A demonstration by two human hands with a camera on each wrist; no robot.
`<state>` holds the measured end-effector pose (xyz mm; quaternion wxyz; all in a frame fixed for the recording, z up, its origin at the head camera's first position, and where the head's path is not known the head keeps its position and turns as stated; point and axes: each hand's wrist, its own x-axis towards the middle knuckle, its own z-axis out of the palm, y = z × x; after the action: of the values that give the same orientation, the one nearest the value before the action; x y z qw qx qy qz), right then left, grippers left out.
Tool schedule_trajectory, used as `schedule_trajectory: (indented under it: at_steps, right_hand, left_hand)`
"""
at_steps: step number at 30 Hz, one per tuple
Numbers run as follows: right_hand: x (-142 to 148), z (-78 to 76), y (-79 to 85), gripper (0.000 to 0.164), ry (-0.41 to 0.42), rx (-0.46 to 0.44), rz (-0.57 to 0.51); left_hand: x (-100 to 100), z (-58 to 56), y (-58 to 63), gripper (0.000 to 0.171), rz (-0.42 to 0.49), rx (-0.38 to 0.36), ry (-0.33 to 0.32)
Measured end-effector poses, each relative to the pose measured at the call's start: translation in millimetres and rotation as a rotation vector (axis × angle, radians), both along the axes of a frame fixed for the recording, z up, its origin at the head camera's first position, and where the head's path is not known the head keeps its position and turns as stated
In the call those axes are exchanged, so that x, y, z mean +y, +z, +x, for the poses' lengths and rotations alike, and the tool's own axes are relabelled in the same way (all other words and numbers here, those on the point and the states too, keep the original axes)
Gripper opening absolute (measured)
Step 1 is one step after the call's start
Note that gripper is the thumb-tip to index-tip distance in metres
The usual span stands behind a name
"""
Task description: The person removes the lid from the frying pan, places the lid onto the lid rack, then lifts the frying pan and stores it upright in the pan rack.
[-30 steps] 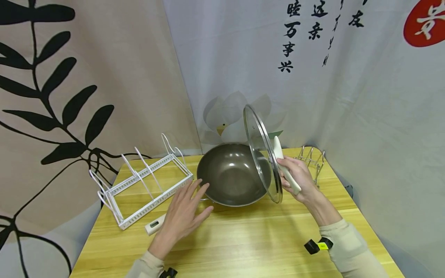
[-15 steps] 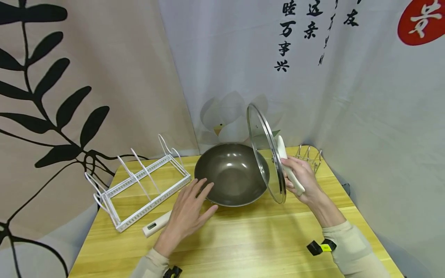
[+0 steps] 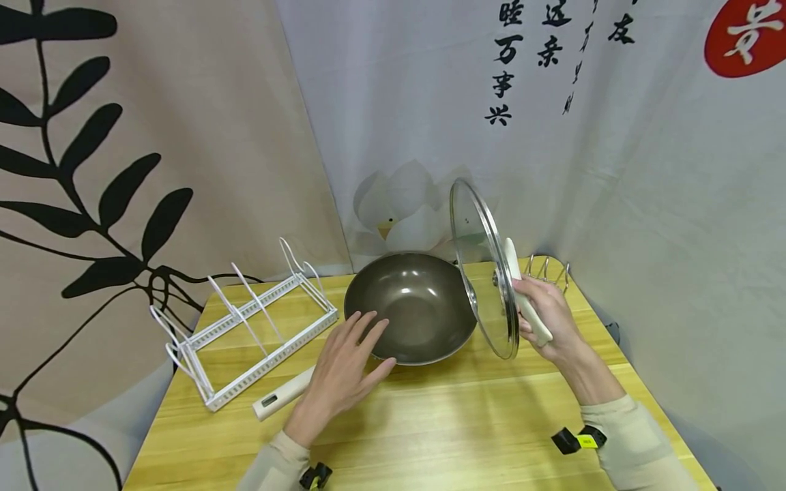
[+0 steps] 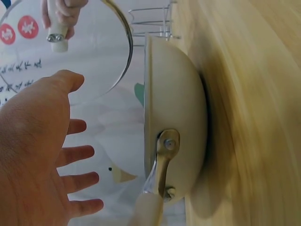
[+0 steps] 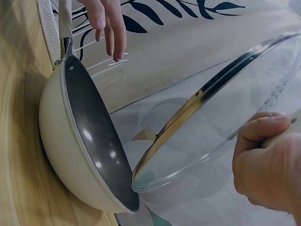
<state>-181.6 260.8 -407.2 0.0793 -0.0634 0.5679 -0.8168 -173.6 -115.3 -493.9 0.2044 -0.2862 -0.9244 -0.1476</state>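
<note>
My right hand (image 3: 548, 315) grips the cream handle (image 3: 527, 293) of a glass lid (image 3: 482, 273) with a metal rim. The lid stands nearly on edge above the right side of a wok (image 3: 411, 310), dark inside and cream outside. In the right wrist view the lid's lower edge overlaps the wok's far rim. My left hand (image 3: 340, 375) hovers above the wok's near left side, fingers spread and holding nothing. Below it the wok's cream handle (image 3: 282, 394) points to the lower left, partly hidden. The left wrist view shows the left hand's spread fingers (image 4: 77, 181) apart from the wok.
A white rack (image 3: 242, 327) with upright wire dividers lies left of the wok. Behind the right hand stands a small metal wire rack (image 3: 543, 269), partly hidden. All rest on a wooden table (image 3: 430, 436), with printed curtains (image 3: 417, 102) hanging close behind.
My right hand has moved the lid to the right, uncovering more of the wok. My left hand has drifted slightly right over the wok's near edge, still spread. The wok stays put.
</note>
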Motion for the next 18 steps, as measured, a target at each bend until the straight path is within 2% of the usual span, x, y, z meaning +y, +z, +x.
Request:
schedule_trajectory:
  at_steps: [7,13,18]
  right_hand:
    - [7,2.7,2.4,0.028,0.033,0.033,-0.06]
    - [14,5.9,4.8,0.028,0.022,0.053,-0.069]
    - [18,7.5,6.1,0.024,0.027,0.079,-0.104]
  left_hand:
    - [8,-3.7,5.1,0.066,-0.009,-0.008,-0.007]
    - [16,-7.0,8.2,0.067,-0.02,-0.03,-0.021]
    - [23,-10.9,8.6,0.066,-0.015,-0.006,-0.042]
